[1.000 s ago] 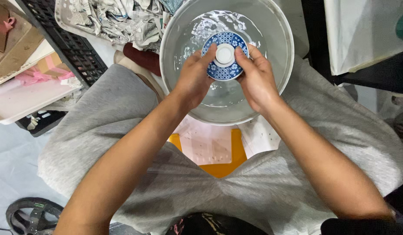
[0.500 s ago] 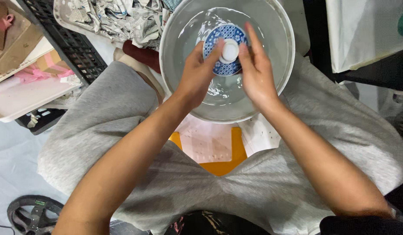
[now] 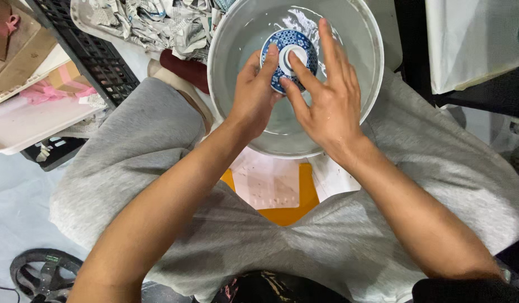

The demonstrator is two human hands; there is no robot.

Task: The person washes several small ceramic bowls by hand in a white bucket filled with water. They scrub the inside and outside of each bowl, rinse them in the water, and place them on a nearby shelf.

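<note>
A small blue-and-white patterned ceramic bowl (image 3: 293,50) sits upside down, white foot ring up, in a large grey basin (image 3: 371,73) holding water. My left hand (image 3: 254,98) grips the bowl's left rim with fingers curled around it. My right hand (image 3: 324,101) lies over the bowl's right side, fingers spread and flat, fingertips touching its bottom and rim. Both hands are wet.
I sit with grey-trousered knees on either side of the basin, above a yellow stool (image 3: 287,210). Crumpled newspaper (image 3: 153,22) and a black crate (image 3: 91,56) lie at upper left, cardboard boxes (image 3: 18,62) beside them. A white cloth (image 3: 472,39) hangs at upper right.
The bowl has shifted slightly up and away in the basin. My right hand has opened out, its fingers now spread flat across the bowl instead of cupping its edge.
</note>
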